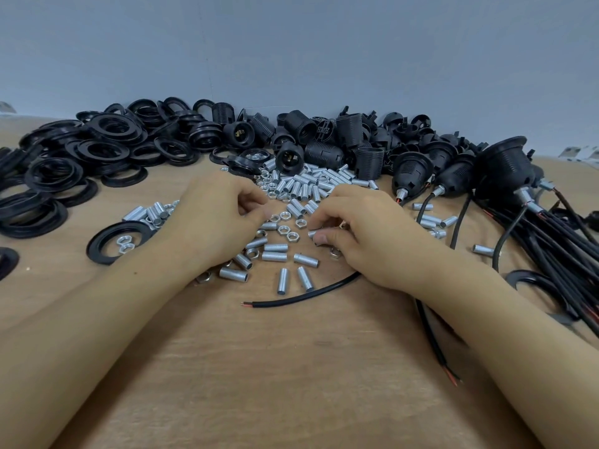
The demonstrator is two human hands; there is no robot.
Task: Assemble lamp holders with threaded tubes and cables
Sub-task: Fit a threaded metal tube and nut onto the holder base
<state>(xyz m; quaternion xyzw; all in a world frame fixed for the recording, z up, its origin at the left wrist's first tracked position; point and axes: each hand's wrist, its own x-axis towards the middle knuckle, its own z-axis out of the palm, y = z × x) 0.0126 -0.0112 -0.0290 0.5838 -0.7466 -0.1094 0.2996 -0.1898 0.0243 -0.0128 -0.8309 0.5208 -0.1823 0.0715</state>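
A tan wooden bench [291, 367] runs back to a plain grey-blue wall [291, 50] at its far edge.

Plain grey-blue wall [291, 43], light wooden tabletop [275, 384], even light

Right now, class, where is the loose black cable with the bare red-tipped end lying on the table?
In the head view, the loose black cable lies centre, just nearer the camera than the scattered threaded tubes, curving under the right hand.
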